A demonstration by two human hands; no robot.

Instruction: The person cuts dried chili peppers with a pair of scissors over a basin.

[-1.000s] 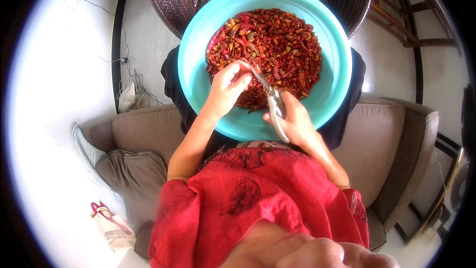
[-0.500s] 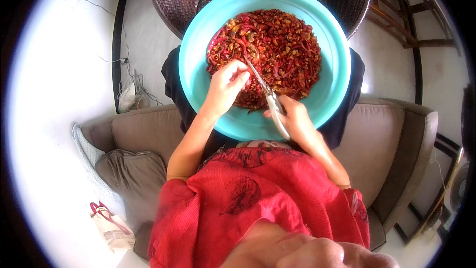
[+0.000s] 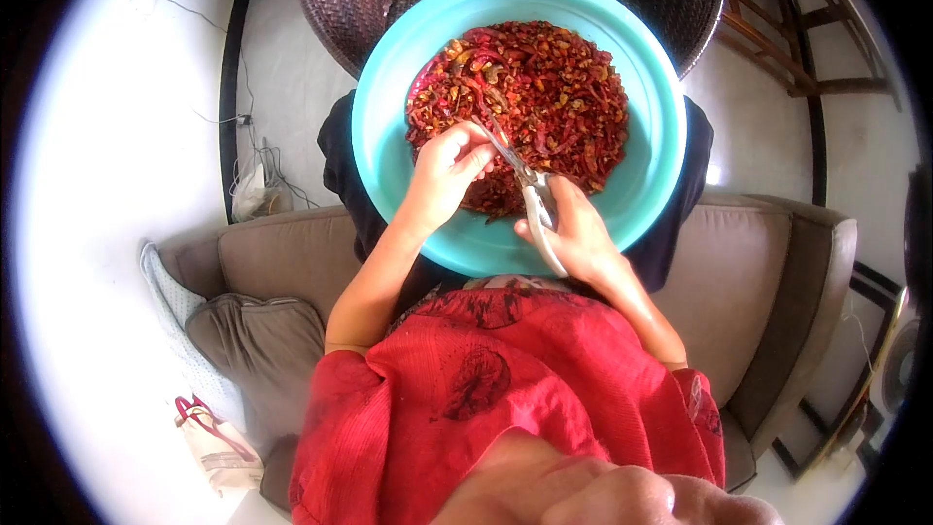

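A wide turquoise basin [image 3: 384,117] rests on my lap, with a heap of red dried chili peppers [image 3: 544,87], whole and in cut bits, in it. My right hand [image 3: 575,228] is wrapped round the handles of scissors [image 3: 535,214] with light grey grips. Their metal blades point up and left over the heap and stand slightly apart. Just left of the blades, my left hand [image 3: 452,170] is closed in a pinch on a chili pepper. Most of that pepper is hidden by the fingers and blades.
Behind the basin stands a dark woven chair [image 3: 335,0] with a few red bits on its seat. I sit on a grey-brown sofa [image 3: 729,262]. A wooden stool [image 3: 816,49] is at upper right, cables [image 3: 272,160] lie left, and a cloth bag [image 3: 219,447] is at lower left.
The scissor blades have parted a little, and my right fingers have shifted on the handles. My left hand has moved slightly, its fingertips now nearer the blades.
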